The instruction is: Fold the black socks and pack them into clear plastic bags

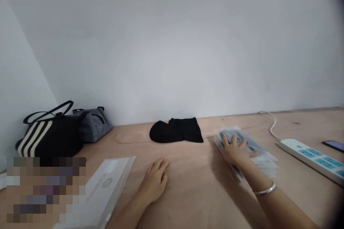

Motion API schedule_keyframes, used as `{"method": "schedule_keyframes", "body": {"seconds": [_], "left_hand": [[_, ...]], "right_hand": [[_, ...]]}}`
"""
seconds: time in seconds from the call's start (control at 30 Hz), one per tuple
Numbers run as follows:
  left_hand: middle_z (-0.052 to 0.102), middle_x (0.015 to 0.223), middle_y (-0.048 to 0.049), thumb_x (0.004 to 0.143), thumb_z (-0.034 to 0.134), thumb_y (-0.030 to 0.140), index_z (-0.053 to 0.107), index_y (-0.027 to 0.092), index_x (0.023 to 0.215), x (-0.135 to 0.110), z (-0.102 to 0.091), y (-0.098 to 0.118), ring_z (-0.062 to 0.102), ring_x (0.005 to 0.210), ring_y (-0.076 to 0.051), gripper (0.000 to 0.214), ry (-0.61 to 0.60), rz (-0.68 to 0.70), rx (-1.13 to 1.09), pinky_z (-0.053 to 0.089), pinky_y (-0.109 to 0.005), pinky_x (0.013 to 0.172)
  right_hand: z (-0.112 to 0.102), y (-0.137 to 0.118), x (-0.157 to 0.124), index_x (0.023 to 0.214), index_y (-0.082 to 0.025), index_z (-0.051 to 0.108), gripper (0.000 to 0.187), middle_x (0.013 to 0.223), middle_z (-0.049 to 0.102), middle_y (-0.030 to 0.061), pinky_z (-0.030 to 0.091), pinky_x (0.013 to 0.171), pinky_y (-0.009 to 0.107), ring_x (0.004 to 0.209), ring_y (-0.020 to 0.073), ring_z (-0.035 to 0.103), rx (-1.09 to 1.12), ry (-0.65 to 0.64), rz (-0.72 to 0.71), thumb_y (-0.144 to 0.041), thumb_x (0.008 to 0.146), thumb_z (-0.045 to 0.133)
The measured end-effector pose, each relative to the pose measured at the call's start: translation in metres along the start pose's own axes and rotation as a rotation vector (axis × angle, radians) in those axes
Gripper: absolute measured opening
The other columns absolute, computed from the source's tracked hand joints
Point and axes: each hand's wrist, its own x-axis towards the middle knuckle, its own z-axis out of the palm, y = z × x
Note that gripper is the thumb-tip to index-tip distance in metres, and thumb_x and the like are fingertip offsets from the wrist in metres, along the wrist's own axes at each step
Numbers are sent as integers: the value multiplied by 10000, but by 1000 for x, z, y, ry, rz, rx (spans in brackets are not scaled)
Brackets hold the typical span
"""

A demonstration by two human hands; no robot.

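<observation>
My right hand [238, 152], with a silver bangle on the wrist, grips a loose stack of frosted plastic bags [259, 152] by its left edge. Four fingers spread over the top; the thumb is hidden. Dark print shows on the top bag, and a shadow falls to the stack's left. My left hand [156, 180] lies palm down on the wooden table, fingers stretched out and holding nothing. Left of it is another pile of frosted zip bags [103, 182] with a printed oval mark. Beyond both hands, a black sock [176, 131] lies flat near the wall.
At the far left stand a black bag with white stripes [53, 136] and a striped pouch [95, 125]. A blurred patch covers the table's front left. On the right lie a white power strip [313, 157] with its cord and a phone [334, 145]. A wall [188, 50] closes the back.
</observation>
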Motion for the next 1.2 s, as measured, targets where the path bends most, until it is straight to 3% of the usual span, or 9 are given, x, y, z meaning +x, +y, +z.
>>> {"method": "schedule_keyframes", "body": {"seconds": [0.07,0.17,0.3,0.47,0.63,0.83,0.97,1.07,1.2], "left_hand": [[440,1296,-90,824,343,220,467,182,1221,1,-2,2,370,1203,-222,417,-4,18,47,261,-406,1012],[490,1245,-91,832,363,282,486,189,1197,12,-7,6,424,1149,-235,397,-13,43,100,297,-390,979],[486,1257,-97,830,368,307,465,158,1211,46,-6,4,406,1167,-225,421,-19,41,153,266,-353,993],[268,1406,-136,849,307,416,300,79,1325,87,6,-14,187,1294,-276,583,-15,-69,219,163,-443,1024],[364,1348,-175,848,264,461,371,52,1282,93,9,-24,307,1237,-313,606,-41,-149,266,230,-478,972],[491,1244,-181,842,297,415,469,35,1210,64,-12,-8,432,1138,-291,556,-59,-69,304,224,-434,986],[504,1234,-177,830,325,475,487,42,1208,9,-27,10,444,1134,-294,597,-104,3,312,195,-436,1016],[515,1221,-179,845,284,512,506,69,1200,-34,-42,26,454,1129,-310,610,-168,42,336,282,-447,972],[679,886,-109,862,291,492,672,183,892,-56,-64,43,611,827,-263,492,-256,123,275,367,-471,886]], "right_hand": [[9,0,1,1359,-208,264,555,1402,217,190,123,774,768,1244,476,93,-51,35,-73,-371,842,384],[17,-13,-5,1346,-131,277,557,1396,213,218,56,871,711,1275,408,71,-18,199,-430,-282,827,408],[28,-52,-13,1316,-198,333,520,1394,278,130,143,990,512,1291,274,162,134,-25,-851,-360,827,406],[56,-95,-2,1377,-166,186,647,1426,185,145,87,965,571,1303,304,86,159,-98,-813,-527,846,270],[69,-106,12,1359,-103,236,659,1362,325,175,12,980,555,1263,295,232,181,-91,-746,-530,859,197],[57,-87,-2,1336,-68,290,665,1267,452,186,88,1004,484,1172,286,386,202,-60,-778,-527,863,206],[46,-50,-37,1334,-62,300,687,1182,531,184,158,1003,451,1089,280,474,213,-53,-886,-549,853,252],[38,-18,-72,1294,-87,385,602,1098,589,163,266,959,439,1016,266,528,250,-50,-958,-500,874,261],[25,-4,-102,1152,-185,546,368,910,652,86,389,835,406,838,220,594,226,-48,-982,-256,881,308]]}}
